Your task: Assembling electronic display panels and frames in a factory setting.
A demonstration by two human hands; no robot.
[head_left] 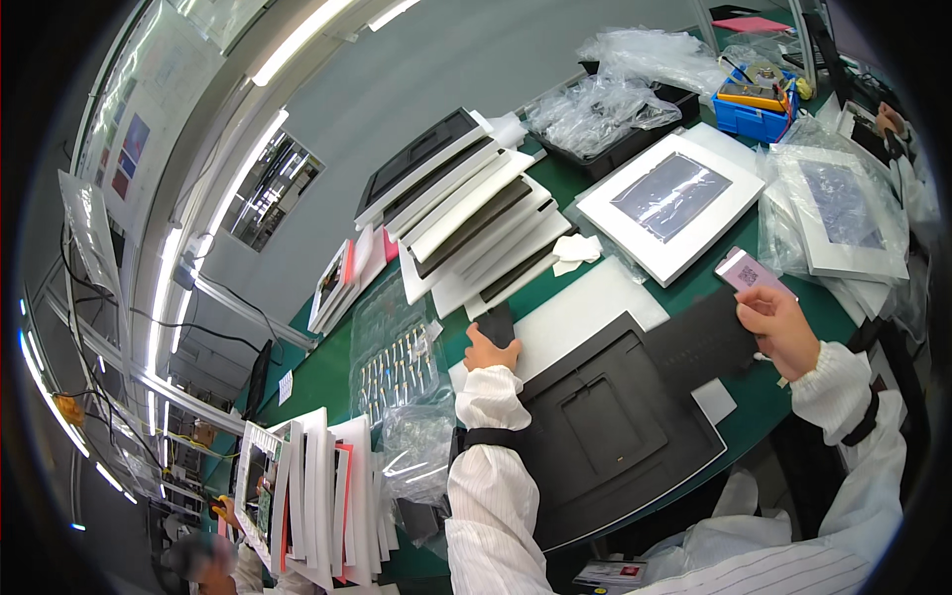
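A large black rectangular housing (615, 412) with a recessed middle lies in front of me on the green table. My right hand (783, 327) is closed, pinching the edge of a dark flat sheet (702, 342) that lies over the housing's right side. Past the housing's far left corner, my left hand (490, 349) has thumb and fingers closed around a small black piece (495, 323); its lower part is hidden by the hand. A white foam sheet (585, 309) lies just beyond the housing. Near my right hand is a pale pink card (752, 270) with a square code.
Stacked panels with foam sheets (476, 218) stand at the back. A clear tray of small parts (397, 367) lies left. More upright panels (322, 486) stand front left. A white framed screen (669, 203), bagged panels (838, 208) and a blue bin (754, 114) occupy the right. Other people's hands show at both sides.
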